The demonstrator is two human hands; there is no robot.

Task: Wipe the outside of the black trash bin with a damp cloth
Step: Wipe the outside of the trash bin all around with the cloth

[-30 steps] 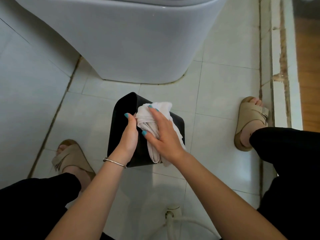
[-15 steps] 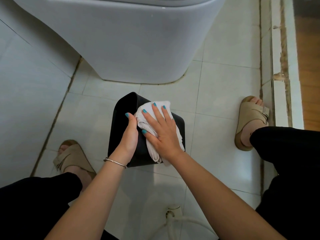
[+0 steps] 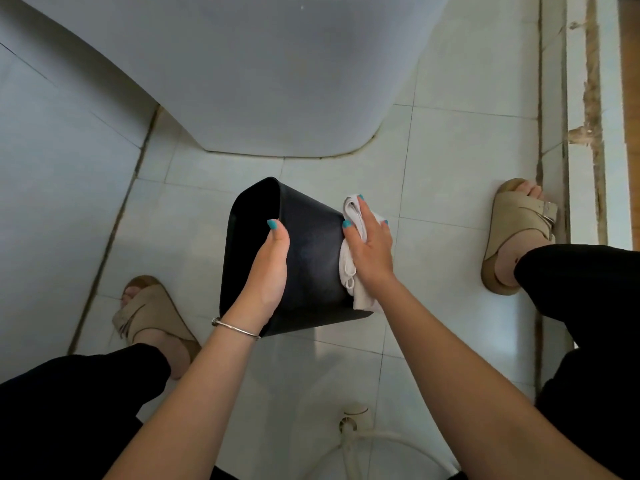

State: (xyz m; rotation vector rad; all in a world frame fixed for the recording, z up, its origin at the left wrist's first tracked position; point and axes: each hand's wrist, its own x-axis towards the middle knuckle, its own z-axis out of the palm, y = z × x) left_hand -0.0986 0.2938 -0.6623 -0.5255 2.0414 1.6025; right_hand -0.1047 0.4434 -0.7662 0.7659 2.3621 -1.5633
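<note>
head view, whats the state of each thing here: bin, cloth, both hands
black plastic trash bin: tipped on its side, open mouth facing left, inside looks empty.
white damp cloth: bunched, pressed against the bin's base end on the right.
left hand: grips the bin's side wall, thumb on top.
right hand: fingers fairly straight, presses the cloth onto the bin.

Beyond my hands, a white toilet base (image 3: pixel 277 81) stands on pale floor tiles (image 3: pixel 450 161). My tan sandals (image 3: pixel 152 313) sit out to either side of my hands, below black trouser legs (image 3: pixel 581 282). Nearer me than my hands, a white hose fitting (image 3: pixel 353 420) lies on the floor.
</note>
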